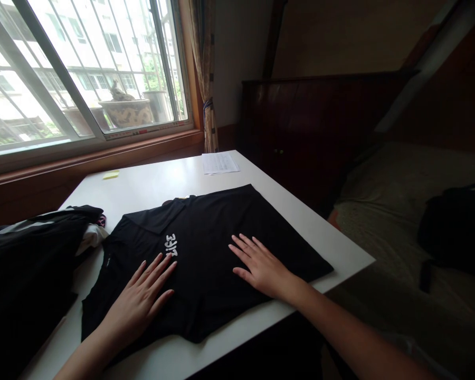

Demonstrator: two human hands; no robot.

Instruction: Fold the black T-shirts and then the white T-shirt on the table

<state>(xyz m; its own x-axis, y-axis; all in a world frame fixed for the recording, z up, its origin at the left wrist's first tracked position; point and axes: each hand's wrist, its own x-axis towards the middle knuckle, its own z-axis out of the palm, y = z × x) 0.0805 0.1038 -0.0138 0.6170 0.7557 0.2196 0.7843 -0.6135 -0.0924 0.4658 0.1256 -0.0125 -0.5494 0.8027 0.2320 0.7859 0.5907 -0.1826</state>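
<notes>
A black T-shirt (209, 253) with white lettering lies spread out on the white table (158, 182), its neck end to the left and its hem to the right. My left hand (144, 293) rests flat on it just below the lettering, fingers stretched out. Farther right, my right hand (259, 266) also lies flat on the cloth with the fingers a little apart. Neither hand grips the fabric. The far sleeve is folded over onto the shirt near the lettering.
Dark clothes (27, 279) are heaped on the table's left side. Papers (220, 162) and a yellow note (111, 174) lie toward the back. Beyond stand a window (83, 79) and a dark cabinet (301, 126). A dark bag (459, 232) sits on a covered bed at right.
</notes>
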